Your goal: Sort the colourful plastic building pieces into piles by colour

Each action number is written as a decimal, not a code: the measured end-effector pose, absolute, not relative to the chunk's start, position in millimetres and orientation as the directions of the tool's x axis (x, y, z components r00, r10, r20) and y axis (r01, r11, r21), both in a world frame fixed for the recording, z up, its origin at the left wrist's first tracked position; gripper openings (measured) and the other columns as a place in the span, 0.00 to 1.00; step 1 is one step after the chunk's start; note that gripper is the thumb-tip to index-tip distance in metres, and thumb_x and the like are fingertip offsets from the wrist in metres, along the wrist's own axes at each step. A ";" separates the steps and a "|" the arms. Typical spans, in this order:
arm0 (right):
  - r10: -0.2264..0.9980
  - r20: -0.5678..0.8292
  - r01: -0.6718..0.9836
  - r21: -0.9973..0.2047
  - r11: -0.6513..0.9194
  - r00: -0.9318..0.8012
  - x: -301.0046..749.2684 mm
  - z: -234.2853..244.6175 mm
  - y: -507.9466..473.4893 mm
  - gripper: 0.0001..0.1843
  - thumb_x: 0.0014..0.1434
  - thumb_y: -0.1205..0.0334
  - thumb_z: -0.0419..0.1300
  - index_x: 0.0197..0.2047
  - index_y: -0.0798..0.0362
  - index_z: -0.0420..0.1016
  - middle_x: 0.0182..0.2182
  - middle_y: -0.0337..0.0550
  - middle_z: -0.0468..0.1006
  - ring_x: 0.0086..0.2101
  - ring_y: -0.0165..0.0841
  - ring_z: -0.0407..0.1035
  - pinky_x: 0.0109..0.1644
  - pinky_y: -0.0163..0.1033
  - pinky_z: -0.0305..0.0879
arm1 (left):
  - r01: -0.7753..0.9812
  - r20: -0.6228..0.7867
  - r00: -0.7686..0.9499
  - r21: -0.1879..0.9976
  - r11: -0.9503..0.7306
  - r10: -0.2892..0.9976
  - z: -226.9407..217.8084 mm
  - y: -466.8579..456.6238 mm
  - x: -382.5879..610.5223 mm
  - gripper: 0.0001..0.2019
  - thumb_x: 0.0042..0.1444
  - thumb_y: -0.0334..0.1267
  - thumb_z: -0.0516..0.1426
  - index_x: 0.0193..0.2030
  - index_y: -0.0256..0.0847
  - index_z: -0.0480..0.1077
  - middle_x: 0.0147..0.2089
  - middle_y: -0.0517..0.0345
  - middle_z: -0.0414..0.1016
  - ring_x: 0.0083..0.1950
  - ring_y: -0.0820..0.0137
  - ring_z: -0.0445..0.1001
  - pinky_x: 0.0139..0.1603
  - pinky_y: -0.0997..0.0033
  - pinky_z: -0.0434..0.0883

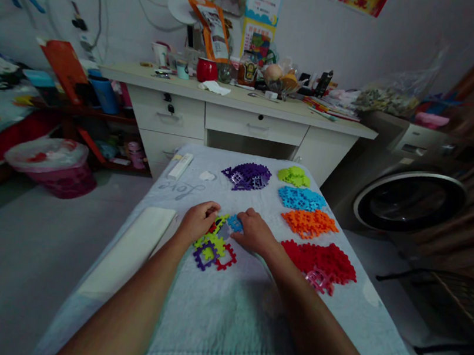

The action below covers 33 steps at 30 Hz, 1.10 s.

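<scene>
Over the middle of the cloth-covered table (207,315), my left hand (200,220) has its fingers curled together; what is in them, if anything, is hidden. My right hand (254,232) has thumb and fingers closed on a blue interlocking plastic piece (235,223). Between and below my hands lie several notched square pieces: lime-green ones (211,241), a purple frame (199,258) and a red frame (230,258). The lime-green and purple ones overlap, but whether they are joined I cannot tell.
Sorted piles of pieces lie beyond and to the right: purple (248,176), lime (294,176), blue (301,198), orange (309,223) and red (318,258) with pink ones (320,279). A long white box-like object (130,250) lies left. Behind stands a cluttered desk (257,104).
</scene>
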State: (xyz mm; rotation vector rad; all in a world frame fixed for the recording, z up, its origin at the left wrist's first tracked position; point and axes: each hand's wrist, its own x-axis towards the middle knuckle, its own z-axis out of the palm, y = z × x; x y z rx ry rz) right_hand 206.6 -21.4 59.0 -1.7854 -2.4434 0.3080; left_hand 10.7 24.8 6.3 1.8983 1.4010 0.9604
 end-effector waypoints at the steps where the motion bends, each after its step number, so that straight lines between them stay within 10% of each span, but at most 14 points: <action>1: 0.951 -0.040 0.932 -0.212 0.293 -0.308 205.2 57.0 -19.9 0.22 0.57 0.54 0.63 0.52 0.56 0.72 0.49 0.55 0.71 0.47 0.42 0.69 0.50 0.41 0.63 | 0.540 0.205 0.190 0.795 -0.277 0.960 6.4 24.9 10.8 0.13 0.54 0.39 0.52 0.42 0.41 0.75 0.42 0.56 0.80 0.41 0.67 0.77 0.47 0.67 0.72; 12: 0.976 0.056 0.940 -0.261 0.219 -0.212 276.2 89.0 25.0 0.12 0.62 0.65 0.52 0.35 0.56 0.77 0.37 0.50 0.79 0.39 0.35 0.70 0.42 0.36 0.59 | 0.536 0.178 0.195 0.804 -0.257 0.964 9.2 24.3 12.0 0.13 0.53 0.41 0.52 0.41 0.41 0.74 0.39 0.57 0.80 0.39 0.67 0.78 0.43 0.68 0.73; 20: 0.898 0.083 0.715 -0.638 -0.285 0.432 401.5 94.7 78.2 0.10 0.54 0.69 0.59 0.41 0.57 0.73 0.24 0.40 0.74 0.23 0.29 0.66 0.29 0.34 0.58 | 0.533 0.180 0.196 0.806 -0.258 0.964 11.7 24.3 12.3 0.12 0.52 0.41 0.53 0.39 0.42 0.74 0.38 0.58 0.80 0.37 0.67 0.77 0.41 0.69 0.72; 33: 0.867 0.126 0.822 -0.406 -0.398 0.482 432.6 84.2 67.5 0.03 0.53 0.68 0.60 0.29 0.53 0.69 0.28 0.46 0.72 0.31 0.33 0.64 0.34 0.38 0.55 | 0.529 0.168 0.203 0.810 -0.252 0.965 6.6 28.1 11.8 0.14 0.52 0.42 0.52 0.41 0.42 0.74 0.39 0.58 0.80 0.38 0.67 0.77 0.42 0.68 0.72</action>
